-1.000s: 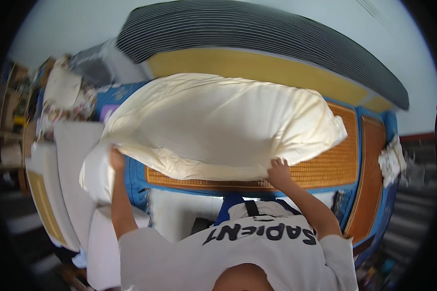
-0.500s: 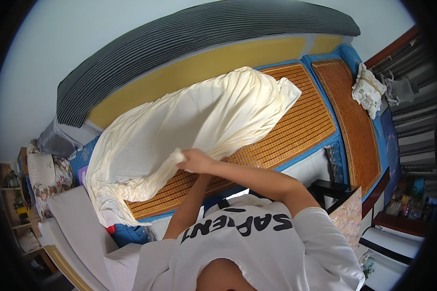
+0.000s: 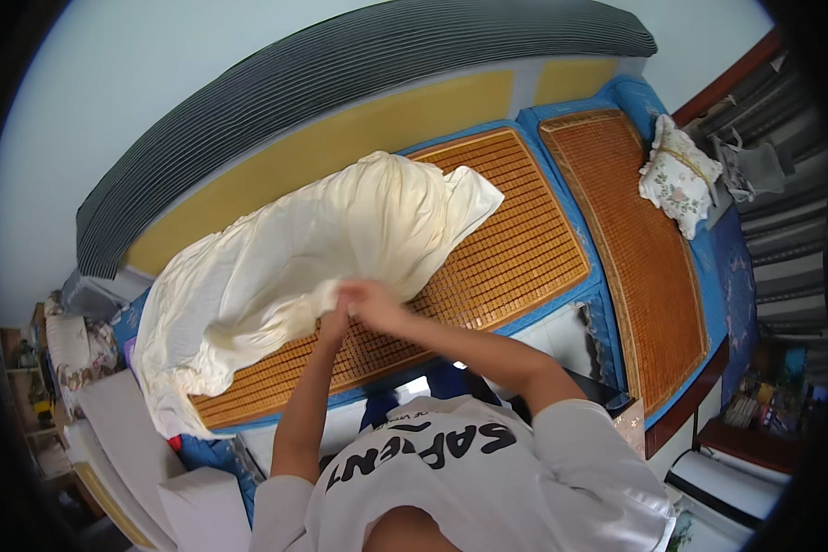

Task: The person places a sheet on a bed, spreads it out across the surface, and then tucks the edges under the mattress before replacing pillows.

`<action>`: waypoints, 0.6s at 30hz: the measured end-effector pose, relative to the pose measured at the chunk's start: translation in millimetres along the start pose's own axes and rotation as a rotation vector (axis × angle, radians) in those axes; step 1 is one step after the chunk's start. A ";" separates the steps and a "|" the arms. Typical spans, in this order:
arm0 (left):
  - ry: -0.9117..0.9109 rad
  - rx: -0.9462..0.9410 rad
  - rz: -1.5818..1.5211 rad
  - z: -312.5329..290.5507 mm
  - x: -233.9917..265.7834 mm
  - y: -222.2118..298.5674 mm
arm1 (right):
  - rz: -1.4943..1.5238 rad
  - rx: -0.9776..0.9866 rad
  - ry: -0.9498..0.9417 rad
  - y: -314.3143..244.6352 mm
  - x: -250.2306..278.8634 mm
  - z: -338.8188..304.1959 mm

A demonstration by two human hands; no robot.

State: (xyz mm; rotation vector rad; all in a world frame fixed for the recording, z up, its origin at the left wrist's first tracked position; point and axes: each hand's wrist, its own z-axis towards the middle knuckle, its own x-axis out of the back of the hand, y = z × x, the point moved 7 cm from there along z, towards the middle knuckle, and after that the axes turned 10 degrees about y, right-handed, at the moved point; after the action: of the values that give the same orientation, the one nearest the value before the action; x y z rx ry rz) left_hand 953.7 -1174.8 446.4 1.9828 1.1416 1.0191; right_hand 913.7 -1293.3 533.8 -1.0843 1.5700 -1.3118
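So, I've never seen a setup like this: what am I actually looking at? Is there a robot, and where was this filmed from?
There's no robot here, just a person working with two bare hands. The camera sits on their head and looks down, so their own white T-shirt fills the lower part. Its very wide lens makes straight edges bend.

The left hand and right hand meet at the near edge of a big, rumpled cream cloth. They seem to be gripping it, though blur hides the fingers. The cloth covers part of a brown gridded mat on what looks like a blue-covered sofa. A second brown mat lies to the right, with a floral cushion beyond it.
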 end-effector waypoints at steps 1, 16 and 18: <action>-0.004 0.067 -0.275 -3.2 -12.1 17.1 | 0.160 -0.235 0.037 51.2 53.8 -1.2; -0.271 0.195 -1.172 -109.2 -35.4 121.9 | 1.439 -0.132 0.179 38.6 53.9 44.6; -0.511 0.129 -1.215 -104.9 -25.3 113.5 | 1.534 0.037 0.104 -14.3 76.7 54.1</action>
State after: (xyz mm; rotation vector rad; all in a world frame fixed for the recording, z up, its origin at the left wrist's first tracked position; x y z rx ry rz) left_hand 902.4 -1231.8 583.0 1.0993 1.7103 -0.1828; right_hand 942.6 -1383.7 536.3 0.3529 1.7293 -0.2864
